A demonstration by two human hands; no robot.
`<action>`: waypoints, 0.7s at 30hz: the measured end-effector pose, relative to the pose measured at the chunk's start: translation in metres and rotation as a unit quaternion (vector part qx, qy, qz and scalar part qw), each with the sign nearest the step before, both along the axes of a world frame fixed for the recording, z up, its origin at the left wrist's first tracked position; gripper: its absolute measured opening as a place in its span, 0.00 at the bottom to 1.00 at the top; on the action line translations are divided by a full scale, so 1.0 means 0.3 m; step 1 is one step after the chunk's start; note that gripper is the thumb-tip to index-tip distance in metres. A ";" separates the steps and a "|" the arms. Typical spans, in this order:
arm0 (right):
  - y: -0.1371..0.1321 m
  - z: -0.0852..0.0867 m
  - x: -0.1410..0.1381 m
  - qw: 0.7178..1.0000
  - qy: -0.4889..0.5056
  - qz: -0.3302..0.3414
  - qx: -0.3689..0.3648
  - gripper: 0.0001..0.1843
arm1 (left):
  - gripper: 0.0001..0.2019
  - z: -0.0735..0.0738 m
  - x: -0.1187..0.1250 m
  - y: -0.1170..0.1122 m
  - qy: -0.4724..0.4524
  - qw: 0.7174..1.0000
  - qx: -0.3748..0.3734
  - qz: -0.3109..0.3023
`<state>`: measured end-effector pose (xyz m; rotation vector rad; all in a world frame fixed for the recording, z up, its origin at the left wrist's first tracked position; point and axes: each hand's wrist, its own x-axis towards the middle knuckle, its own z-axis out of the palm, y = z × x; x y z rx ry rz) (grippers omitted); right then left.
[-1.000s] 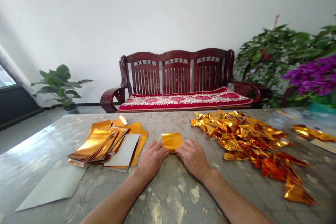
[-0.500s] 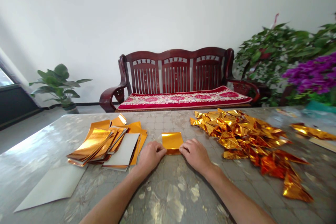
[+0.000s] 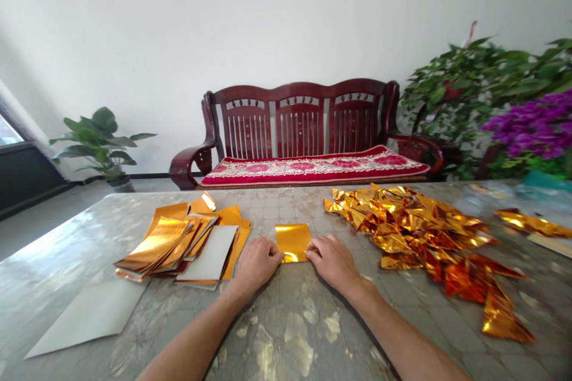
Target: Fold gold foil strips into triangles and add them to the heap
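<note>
A square gold foil sheet (image 3: 292,242) lies on the marble-patterned table top (image 3: 295,333) directly in front of me. My left hand (image 3: 258,263) and my right hand (image 3: 328,262) grip its lower corners from either side, with the fingertips on the foil. To the left of my left hand is a loose stack of flat gold foil sheets (image 3: 167,244), and a white-backed sheet (image 3: 210,253) lies on top of it. A heap of crumpled gold foil pieces (image 3: 415,229) lies to the right of my right hand, not touching it.
A large white sheet (image 3: 87,318) lies at the table's left front. A gold foil strip (image 3: 531,222) lies at the far right. Beyond the table stand a dark wooden bench (image 3: 299,119) with a red cushion, a potted plant (image 3: 100,143), and purple-flowered greenery (image 3: 527,125).
My hands have drawn slightly apart and now hold the foil's lower corners. The sheet lies flatter and squarer, with a small bright curl at its lower edge. The view has shifted slightly.
</note>
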<state>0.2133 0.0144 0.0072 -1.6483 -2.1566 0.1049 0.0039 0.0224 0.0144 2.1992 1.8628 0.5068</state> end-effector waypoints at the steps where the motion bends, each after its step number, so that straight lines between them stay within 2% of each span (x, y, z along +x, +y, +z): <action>1: 0.000 0.001 -0.001 1.000 -0.005 0.001 -0.001 0.06 | 0.12 -0.001 0.001 -0.001 0.011 1.000 0.010 -0.002; 5: 0.002 0.006 -0.003 1.000 -0.020 0.002 0.002 0.06 | 0.13 -0.006 0.004 -0.006 0.059 0.997 0.046 -0.018; 14: 0.008 0.008 -0.007 0.999 -0.052 0.009 0.000 0.05 | 0.16 -0.004 0.020 -0.015 0.132 0.989 0.065 -0.025; 21: 0.006 0.002 -0.013 0.998 -0.065 0.001 0.008 0.03 | 0.12 -0.008 0.031 -0.028 0.158 0.984 0.084 -0.020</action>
